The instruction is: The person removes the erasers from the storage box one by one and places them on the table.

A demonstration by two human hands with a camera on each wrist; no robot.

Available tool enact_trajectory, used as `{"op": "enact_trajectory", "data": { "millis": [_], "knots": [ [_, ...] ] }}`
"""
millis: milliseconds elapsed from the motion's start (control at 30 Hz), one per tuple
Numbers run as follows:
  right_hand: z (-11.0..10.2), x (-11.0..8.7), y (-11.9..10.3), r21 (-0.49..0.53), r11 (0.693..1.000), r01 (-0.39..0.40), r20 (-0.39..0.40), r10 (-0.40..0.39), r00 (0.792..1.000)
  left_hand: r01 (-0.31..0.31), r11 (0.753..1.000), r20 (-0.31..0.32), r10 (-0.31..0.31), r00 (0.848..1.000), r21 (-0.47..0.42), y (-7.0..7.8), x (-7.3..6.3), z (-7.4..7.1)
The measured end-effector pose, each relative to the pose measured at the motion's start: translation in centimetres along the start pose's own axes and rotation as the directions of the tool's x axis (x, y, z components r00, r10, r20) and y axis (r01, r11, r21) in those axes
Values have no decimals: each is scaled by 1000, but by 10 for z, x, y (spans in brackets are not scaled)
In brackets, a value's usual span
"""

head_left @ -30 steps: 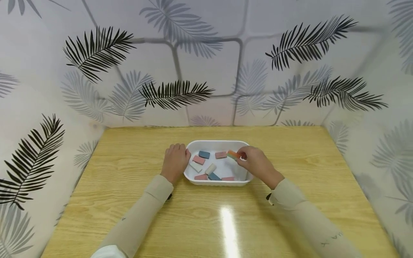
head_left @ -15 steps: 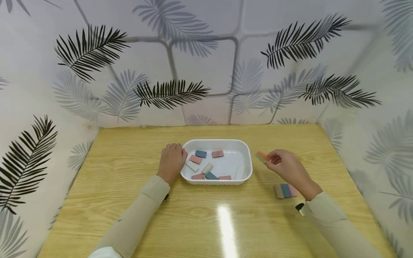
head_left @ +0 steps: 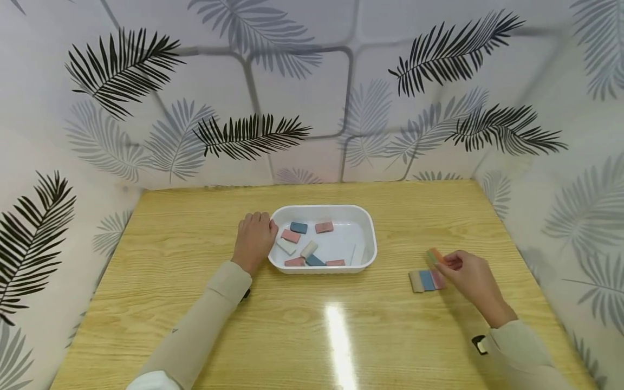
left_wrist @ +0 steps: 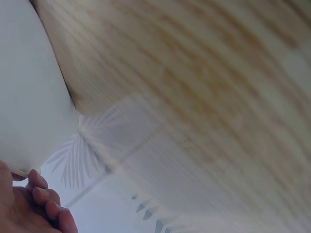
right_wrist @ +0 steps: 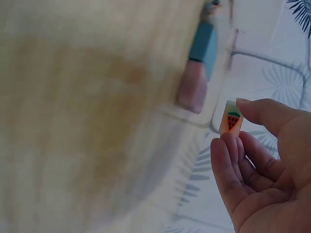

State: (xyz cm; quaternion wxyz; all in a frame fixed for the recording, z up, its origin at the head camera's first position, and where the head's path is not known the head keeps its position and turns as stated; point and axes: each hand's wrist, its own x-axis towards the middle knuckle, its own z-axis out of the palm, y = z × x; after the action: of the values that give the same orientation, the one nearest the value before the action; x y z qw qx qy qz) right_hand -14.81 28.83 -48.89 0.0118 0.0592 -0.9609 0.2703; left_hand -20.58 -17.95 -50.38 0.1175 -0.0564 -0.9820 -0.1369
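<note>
My right hand [head_left: 470,279] pinches a small orange-and-green eraser [head_left: 435,255] between thumb and fingertips. In the right wrist view a watermelon slice is printed on this eraser [right_wrist: 231,119]. Just below and left of it in the head view, a beige eraser [head_left: 416,281], a blue eraser [head_left: 427,280] and a pink eraser [head_left: 438,279] lie side by side on the table. At the left end of a white plastic tray [head_left: 322,269], my left hand [head_left: 254,241] grips the rim with curled fingers. Inside the tray lie several pink, blue and white erasers.
The wooden table [head_left: 185,227] reaches back to a wall [head_left: 302,97] covered in leaf-print material, which also stands along both sides. A bright light reflection streaks the table's front middle.
The right hand has lifted the orange-and-green eraser out of the tray and carried it right, to the row of three erasers. My left hand stays on the tray's rim.
</note>
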Motion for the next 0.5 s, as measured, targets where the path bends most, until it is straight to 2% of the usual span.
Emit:
{"op": "enact_trajectory", "data": {
  "millis": [167, 300, 500],
  "knots": [
    [4, -15, 15, -31, 998, -49, -40, 48, 998, -8, 1000, -7, 8, 1000, -1, 0, 0, 1],
    [5, -23, 18, -32, 996, -88, -18, 88, 996, -11, 1000, -8, 11, 1000, 3, 0, 0, 1],
    [10, -32, 18, -28, 994, -104, -2, 104, 995, -12, 1000, -16, 12, 1000, 8, -1, 0, 2]
  ]
}}
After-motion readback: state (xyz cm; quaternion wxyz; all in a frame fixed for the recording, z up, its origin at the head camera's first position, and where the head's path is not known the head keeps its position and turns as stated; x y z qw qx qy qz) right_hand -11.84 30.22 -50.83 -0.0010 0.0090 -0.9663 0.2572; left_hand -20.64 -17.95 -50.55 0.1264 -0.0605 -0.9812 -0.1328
